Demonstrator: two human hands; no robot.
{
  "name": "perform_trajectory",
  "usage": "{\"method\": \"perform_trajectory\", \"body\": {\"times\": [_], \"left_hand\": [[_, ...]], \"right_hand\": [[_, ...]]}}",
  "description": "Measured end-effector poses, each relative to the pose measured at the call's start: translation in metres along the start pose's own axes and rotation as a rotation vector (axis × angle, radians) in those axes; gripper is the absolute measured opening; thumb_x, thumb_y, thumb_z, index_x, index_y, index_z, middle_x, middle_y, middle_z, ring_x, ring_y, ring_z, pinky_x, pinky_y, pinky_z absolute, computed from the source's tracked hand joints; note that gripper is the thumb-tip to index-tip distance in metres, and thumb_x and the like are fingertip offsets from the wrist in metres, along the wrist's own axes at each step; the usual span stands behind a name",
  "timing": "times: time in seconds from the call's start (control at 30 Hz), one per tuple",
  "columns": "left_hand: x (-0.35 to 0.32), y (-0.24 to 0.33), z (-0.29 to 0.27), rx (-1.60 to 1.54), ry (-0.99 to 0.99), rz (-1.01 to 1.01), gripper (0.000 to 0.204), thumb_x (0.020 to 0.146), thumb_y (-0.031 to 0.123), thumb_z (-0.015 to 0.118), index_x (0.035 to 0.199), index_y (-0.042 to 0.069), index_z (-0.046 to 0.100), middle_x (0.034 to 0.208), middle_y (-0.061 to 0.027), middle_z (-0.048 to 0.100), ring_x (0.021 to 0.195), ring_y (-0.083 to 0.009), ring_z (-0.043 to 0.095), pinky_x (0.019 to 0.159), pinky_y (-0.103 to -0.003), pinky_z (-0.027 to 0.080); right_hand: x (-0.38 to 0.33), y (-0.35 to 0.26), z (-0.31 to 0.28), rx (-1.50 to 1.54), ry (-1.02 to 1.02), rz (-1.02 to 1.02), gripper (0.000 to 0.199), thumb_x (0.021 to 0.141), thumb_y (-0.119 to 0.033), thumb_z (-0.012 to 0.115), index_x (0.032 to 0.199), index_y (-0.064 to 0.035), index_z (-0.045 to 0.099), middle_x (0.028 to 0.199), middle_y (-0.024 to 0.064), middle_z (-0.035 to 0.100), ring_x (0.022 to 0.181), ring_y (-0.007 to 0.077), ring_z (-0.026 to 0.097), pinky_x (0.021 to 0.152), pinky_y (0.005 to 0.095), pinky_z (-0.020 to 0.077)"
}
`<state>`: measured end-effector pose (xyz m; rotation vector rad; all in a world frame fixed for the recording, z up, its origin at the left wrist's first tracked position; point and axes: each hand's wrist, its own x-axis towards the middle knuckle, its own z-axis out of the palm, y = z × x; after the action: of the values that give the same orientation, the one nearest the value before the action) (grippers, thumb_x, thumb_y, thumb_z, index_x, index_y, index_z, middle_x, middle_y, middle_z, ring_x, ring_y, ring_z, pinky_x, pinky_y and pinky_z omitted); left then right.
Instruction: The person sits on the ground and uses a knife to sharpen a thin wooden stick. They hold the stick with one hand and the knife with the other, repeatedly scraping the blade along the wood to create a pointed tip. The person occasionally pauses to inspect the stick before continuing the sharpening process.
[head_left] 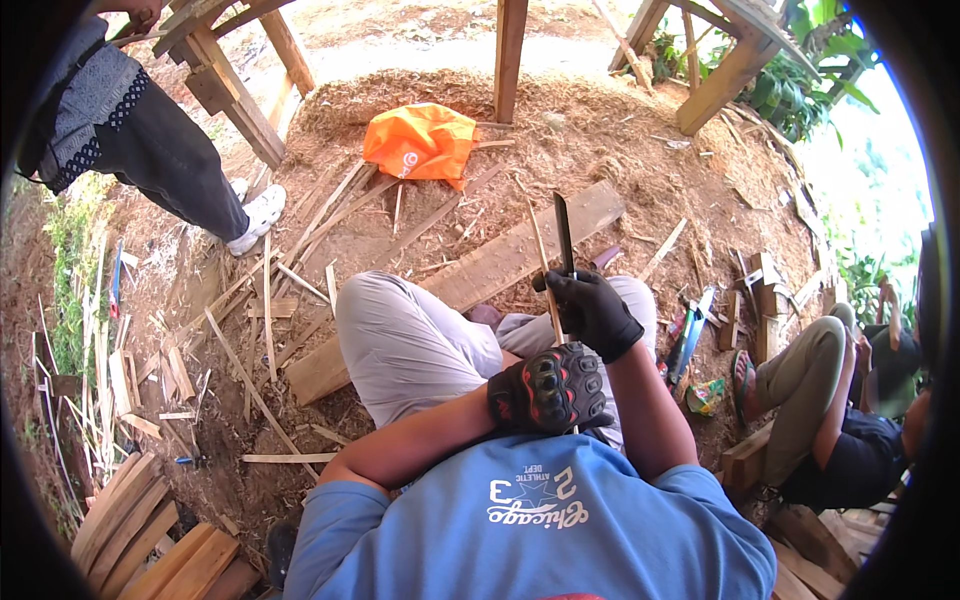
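My left hand point(552, 390), in a black glove with knuckle padding and red trim, is closed around a thin wooden strip point(549, 305) in front of my chest. The strip slants upward and away from me, past my knees. Just beyond it, my right hand point(597, 312), in a plain black glove, grips a knife point(565, 232) with a long dark blade pointing away from me. Its handle is hidden in the glove. Blade and strip lie side by side, and the right fingers reach the strip; whether the blade's base touches the wood, I cannot tell.
A thick plank point(540, 240) lies across the ground by my legs. Ahead is an orange bag point(420, 143) among shavings, below wooden posts point(508, 60). A person point(160, 130) stands at left; another point(840, 400) sits at right, near a saw point(690, 335). Curved boards point(125, 520) lie lower left.
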<state>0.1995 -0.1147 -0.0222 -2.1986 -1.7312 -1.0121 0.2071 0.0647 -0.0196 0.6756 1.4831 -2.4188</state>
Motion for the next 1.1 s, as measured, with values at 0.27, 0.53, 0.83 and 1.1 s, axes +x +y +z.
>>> {"method": "perform_trajectory", "body": {"times": [0.27,0.53,0.83,1.1], "left_hand": [[-0.006,0.013,0.001,-0.063,-0.044,-0.056,0.017,0.095,0.025,0.064,0.103,0.012,0.071,0.101,-0.0067,0.066,0.102,-0.0242,0.066,0.095,-0.04,0.054],[-0.015,0.015,0.012,-0.096,0.038,-0.095,0.017,0.089,0.025,0.065,0.098,0.012,0.07,0.098,-0.0073,0.065,0.099,-0.0262,0.065,0.093,-0.044,0.054],[-0.066,-0.039,0.033,-0.209,0.402,-0.328,0.013,0.083,0.023,0.07,0.093,0.014,0.068,0.09,-0.011,0.067,0.089,-0.0336,0.068,0.083,-0.051,0.055],[-0.083,-0.054,0.053,-0.164,0.657,-0.536,0.007,0.098,0.014,0.066,0.095,0.008,0.067,0.089,-0.0115,0.066,0.082,-0.0353,0.066,0.077,-0.047,0.054]], "right_hand": [[0.007,0.011,-0.004,0.059,-0.004,-0.007,0.031,0.106,-0.031,0.065,0.116,-0.0041,0.074,0.066,-0.0076,0.051,0.05,0.004,0.042,0.045,0.0246,0.0288],[0.024,0.032,-0.002,0.089,0.051,0.017,0.033,0.107,-0.033,0.062,0.117,-0.0041,0.074,0.069,-0.0058,0.055,0.053,0.0062,0.047,0.047,0.0246,0.0327],[0.086,0.139,-0.052,-0.667,0.188,-0.138,0.064,0.11,-0.057,0.042,0.109,-0.0021,0.075,0.064,0.0022,0.057,0.057,0.0147,0.058,0.055,0.0328,0.0455],[0.132,0.146,-0.052,-1.079,0.239,-0.135,0.061,0.108,-0.049,0.039,0.103,-0.0019,0.078,0.091,0.0203,0.077,0.088,0.0383,0.073,0.084,0.0493,0.0536]]}}
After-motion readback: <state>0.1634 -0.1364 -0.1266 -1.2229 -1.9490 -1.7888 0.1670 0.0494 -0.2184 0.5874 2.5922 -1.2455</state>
